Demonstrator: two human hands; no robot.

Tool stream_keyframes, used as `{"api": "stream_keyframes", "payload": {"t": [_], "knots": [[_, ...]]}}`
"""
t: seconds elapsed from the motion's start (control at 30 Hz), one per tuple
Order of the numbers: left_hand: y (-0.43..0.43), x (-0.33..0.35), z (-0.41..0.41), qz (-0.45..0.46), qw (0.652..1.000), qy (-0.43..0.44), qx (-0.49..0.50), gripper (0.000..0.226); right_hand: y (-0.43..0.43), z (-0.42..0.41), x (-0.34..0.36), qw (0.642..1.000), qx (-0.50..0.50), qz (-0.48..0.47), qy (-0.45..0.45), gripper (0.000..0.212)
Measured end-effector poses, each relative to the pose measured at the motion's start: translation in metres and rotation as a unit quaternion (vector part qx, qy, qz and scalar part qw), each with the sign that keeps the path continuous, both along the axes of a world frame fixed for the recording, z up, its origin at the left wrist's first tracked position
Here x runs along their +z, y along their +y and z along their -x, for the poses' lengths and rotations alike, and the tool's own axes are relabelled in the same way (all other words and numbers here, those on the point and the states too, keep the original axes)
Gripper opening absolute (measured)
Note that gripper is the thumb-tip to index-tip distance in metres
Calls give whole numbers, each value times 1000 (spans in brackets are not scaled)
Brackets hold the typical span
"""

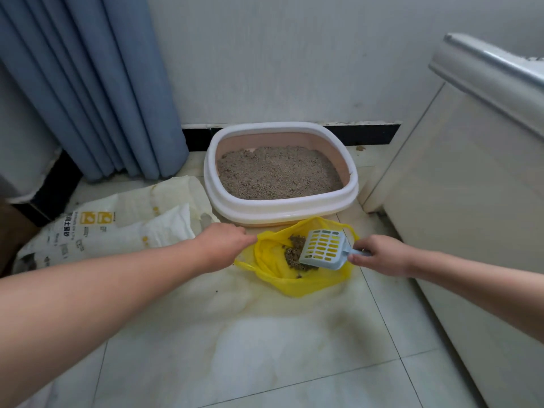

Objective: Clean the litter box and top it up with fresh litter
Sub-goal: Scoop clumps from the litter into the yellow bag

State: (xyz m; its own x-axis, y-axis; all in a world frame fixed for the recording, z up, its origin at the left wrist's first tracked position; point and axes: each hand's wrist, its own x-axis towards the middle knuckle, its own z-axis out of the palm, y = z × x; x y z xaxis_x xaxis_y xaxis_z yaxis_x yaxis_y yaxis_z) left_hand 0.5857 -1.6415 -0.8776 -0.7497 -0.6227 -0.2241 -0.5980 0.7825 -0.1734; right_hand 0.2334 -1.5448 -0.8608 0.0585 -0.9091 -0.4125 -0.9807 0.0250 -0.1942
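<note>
A pink litter box with a white rim (213, 184) stands on the floor against the wall, holding grey-brown litter (276, 172). In front of it lies an open yellow plastic bag (294, 284) with dark clumps (294, 254) inside. My left hand (220, 245) pinches the bag's left edge and holds it open. My right hand (379, 254) grips the handle of a pale blue slotted scoop (322, 248), which is tilted over the bag's mouth with its head above the clumps.
A white litter sack (117, 228) lies on the floor left of the bag. Blue curtains (97, 83) hang at the back left. A white cabinet or appliance (471, 172) stands close on the right. Pale tiled floor (265, 348) stretches toward me.
</note>
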Motion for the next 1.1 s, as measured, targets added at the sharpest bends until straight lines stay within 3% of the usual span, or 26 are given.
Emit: {"api": "stream_keyframes", "payload": {"t": [0.1, 0.23, 0.3, 0.4, 0.63, 0.9, 1.1], "knots": [[0, 8, 5, 18, 999, 22, 20, 43, 0, -1, 1, 999, -9, 29, -11, 38], [-7, 20, 8, 67, 965, 232, 105, 30, -1, 8, 0, 994, -43, 71, -68, 43], [-13, 22, 8, 80, 947, 288, 117, 25, 0, 16, -3, 992, -62, 76, -78, 43], [-18, 17, 7, 78, 949, 288, 98, 21, 5, 29, -11, 988, -104, 83, -80, 46], [-6, -7, 19, 110, 963, 233, -84, 28, 17, 58, -38, 957, -244, 125, -89, 33], [-13, -29, 37, 82, 962, 250, -75, 31, -5, 75, -80, 925, -344, 102, -127, 30], [-8, -42, 49, 86, 959, 260, -77, 27, -38, 80, -112, 937, -331, 75, -79, 34]]}}
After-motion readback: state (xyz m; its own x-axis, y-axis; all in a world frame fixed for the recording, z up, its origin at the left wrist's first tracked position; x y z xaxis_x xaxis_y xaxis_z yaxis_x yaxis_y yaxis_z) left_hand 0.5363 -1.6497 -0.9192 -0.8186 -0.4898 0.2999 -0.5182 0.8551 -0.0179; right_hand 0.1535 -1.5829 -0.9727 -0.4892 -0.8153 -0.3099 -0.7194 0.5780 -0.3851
